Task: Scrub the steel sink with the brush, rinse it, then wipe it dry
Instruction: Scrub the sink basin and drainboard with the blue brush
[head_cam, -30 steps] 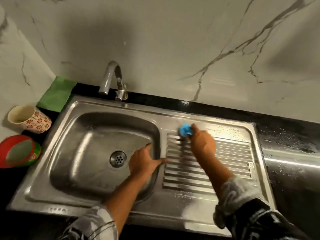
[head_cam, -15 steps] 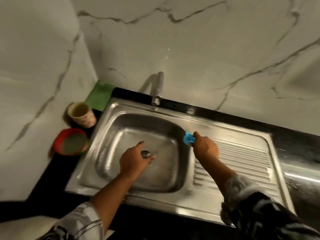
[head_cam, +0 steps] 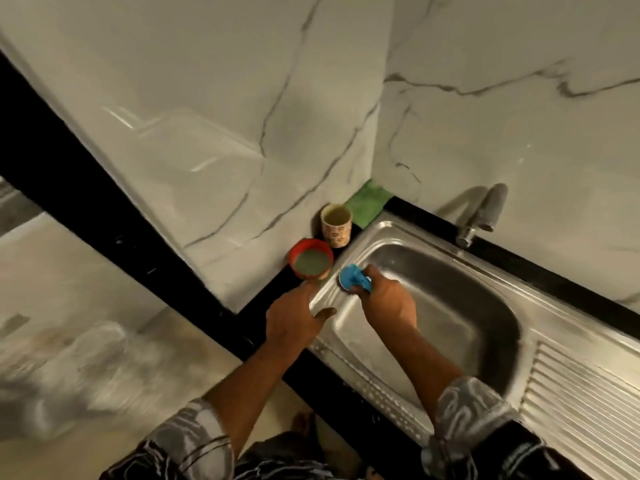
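Note:
The steel sink [head_cam: 367, 237] fills the right half of the view, basin at the left and ribbed drainboard [head_cam: 581, 400] at the right. My right hand [head_cam: 388, 299] grips a blue brush [head_cam: 353, 278] and holds it at the sink's left rim, close to the red bowl. My left hand [head_cam: 294, 317] rests at the sink's front-left corner with fingers straight, thumb out over the rim. The tap [head_cam: 481, 216] stands at the back edge. A green cloth [head_cam: 369, 202] lies in the wall corner.
A red bowl [head_cam: 311, 259] with greenish liquid and a patterned cup [head_cam: 336, 225] stand on the black counter just left of the sink. Marble walls meet in the corner behind them. The floor and my foot show at lower left.
My right hand carried the blue brush from the drainboard across the basin to the sink's left rim. My left hand moved from the basin to the front-left corner. The view swung left.

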